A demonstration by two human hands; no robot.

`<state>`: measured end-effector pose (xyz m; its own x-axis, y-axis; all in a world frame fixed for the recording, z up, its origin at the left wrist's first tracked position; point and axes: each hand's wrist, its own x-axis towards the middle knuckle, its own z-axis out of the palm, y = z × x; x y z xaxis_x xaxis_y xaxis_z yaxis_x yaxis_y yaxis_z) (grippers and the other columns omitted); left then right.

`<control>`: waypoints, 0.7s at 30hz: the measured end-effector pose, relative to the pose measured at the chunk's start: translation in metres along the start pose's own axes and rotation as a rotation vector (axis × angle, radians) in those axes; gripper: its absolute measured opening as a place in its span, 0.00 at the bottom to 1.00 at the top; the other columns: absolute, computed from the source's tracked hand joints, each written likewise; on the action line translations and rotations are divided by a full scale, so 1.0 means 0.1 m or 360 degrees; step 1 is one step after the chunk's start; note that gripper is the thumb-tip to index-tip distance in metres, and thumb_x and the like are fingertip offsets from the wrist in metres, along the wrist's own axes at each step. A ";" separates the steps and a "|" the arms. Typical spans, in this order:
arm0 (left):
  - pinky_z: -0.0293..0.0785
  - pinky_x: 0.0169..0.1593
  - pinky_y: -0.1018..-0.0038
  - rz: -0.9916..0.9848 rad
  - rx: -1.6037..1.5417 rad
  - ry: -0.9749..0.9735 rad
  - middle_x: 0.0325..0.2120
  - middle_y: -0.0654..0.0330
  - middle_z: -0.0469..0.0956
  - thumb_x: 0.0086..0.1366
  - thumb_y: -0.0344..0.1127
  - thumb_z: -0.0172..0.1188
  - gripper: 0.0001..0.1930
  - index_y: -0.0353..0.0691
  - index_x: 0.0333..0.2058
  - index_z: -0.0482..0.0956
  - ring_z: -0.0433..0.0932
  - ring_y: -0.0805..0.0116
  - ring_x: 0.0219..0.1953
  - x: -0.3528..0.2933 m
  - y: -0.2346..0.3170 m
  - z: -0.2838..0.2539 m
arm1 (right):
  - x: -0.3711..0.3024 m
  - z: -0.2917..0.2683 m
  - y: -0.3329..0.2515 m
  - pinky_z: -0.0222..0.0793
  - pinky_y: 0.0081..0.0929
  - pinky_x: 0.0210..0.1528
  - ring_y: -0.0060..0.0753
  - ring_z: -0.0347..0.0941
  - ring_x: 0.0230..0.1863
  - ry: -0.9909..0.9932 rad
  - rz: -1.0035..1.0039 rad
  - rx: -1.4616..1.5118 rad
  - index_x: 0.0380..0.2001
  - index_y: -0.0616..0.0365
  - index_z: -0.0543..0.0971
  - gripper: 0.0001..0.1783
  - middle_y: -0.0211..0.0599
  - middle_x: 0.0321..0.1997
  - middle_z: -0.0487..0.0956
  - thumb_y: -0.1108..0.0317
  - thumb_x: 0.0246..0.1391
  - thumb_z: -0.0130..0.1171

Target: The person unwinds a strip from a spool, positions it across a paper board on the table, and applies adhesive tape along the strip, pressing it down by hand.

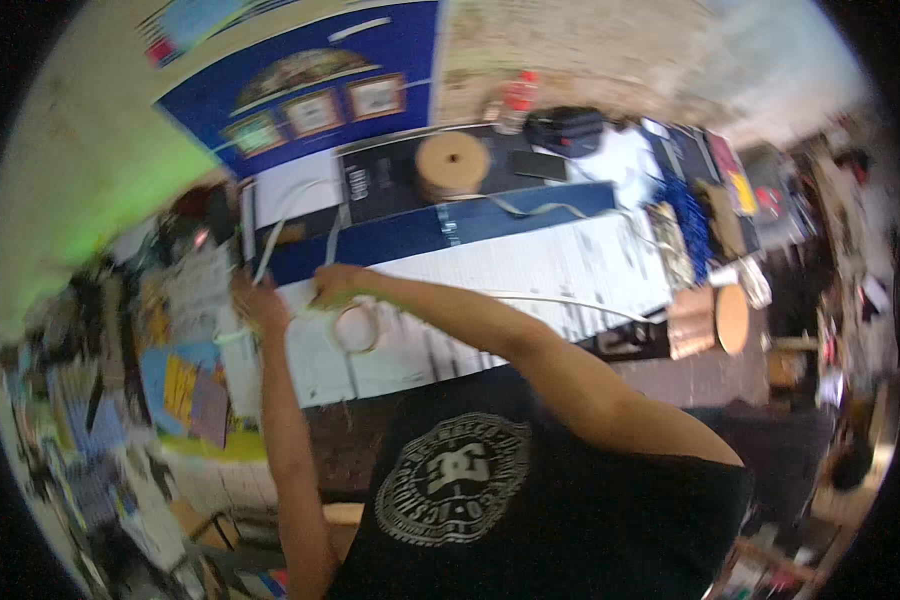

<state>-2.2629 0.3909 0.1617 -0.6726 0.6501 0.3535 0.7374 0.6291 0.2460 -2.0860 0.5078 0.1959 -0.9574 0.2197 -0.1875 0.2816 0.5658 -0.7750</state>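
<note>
My left hand [259, 303], reaching to the left end of the bench, is closed on a pale narrow strip [269, 247] that rises from its fingers. Close to its right, my right hand [338, 284] is curled with fingers together. Another pale strip [332, 238] stands up from it, though motion blur hides the exact grip. Under both hands lie a dark blue band of cloth [390, 232] and a white lined sheet [530, 262]. A ring of tape [356, 328] rests on the sheet below my right hand. Behind the cloth sits a brown roll [453, 163], from which a pale strip trails right.
Along the wall stand a red-capped bottle [516, 102], a black bag [564, 131] and a dark phone [540, 165]. Blue tinsel-like material [682, 225] and a copper-coloured roll [707, 321] lie at the right. Yellow and blue packets [183, 392] crowd the left.
</note>
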 end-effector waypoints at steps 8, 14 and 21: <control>0.46 0.68 0.48 -0.0078 0.0364 -0.0165 0.67 0.48 0.52 0.74 0.54 0.37 0.31 0.40 0.67 0.53 0.48 0.45 0.69 -0.13 -0.31 -0.05 | -1.08 -0.53 0.05 0.64 0.36 0.28 0.32 0.69 0.21 -0.0116 -0.0205 0.0353 0.25 0.66 0.80 0.21 0.42 0.21 0.79 0.57 0.59 0.52; 0.44 0.69 0.48 -0.0061 0.0333 -0.0283 0.68 0.48 0.49 0.74 0.57 0.32 0.33 0.39 0.68 0.50 0.44 0.47 0.71 -0.07 -0.28 -0.13 | -2.64 -1.20 0.44 0.55 0.26 0.20 0.20 0.58 0.16 -0.0169 0.0029 0.0741 0.14 0.60 0.70 0.25 0.26 0.12 0.65 0.59 0.64 0.50; 0.51 0.66 0.47 0.0033 0.0355 -0.0234 0.66 0.45 0.54 0.74 0.53 0.35 0.31 0.35 0.65 0.56 0.51 0.45 0.68 -0.06 -0.20 -0.13 | -4.16 -1.76 0.90 0.54 0.25 0.20 0.19 0.58 0.16 -0.0226 0.0448 0.0708 0.14 0.60 0.73 0.27 0.24 0.12 0.66 0.54 0.64 0.54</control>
<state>-2.2727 0.3687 0.1658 -0.6715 0.7083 0.2175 0.7299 0.6829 0.0297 -1.6509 0.6074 0.3108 -0.8569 0.1874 -0.4802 0.5033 0.1029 -0.8580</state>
